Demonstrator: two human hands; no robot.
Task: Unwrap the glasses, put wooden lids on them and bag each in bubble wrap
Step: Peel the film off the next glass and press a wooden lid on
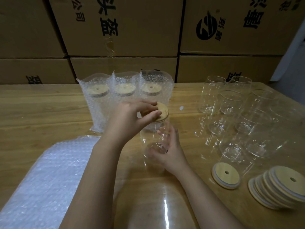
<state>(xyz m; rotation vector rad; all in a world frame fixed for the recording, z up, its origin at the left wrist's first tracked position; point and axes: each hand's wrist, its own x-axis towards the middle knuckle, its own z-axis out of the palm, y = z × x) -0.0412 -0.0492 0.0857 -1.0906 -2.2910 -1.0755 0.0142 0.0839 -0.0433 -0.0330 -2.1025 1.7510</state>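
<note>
The glass [153, 142] is before you at mid-table [49, 104], your right hand [170, 151] curled round its lower wall and your left hand [132, 116] pinching the wooden lid [162, 111] on its rim, so uneven pressure could seat it crooked or slip the slick glass.

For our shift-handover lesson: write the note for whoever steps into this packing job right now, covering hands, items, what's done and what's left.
Left hand grips the wooden lid atop the glass; right hand holds that glass. Done: three bagged glasses stand behind. To do: seat this lid, bag the glass from the bubble bag pile, then lid and bag the bare glasses using the lid stack.
</note>
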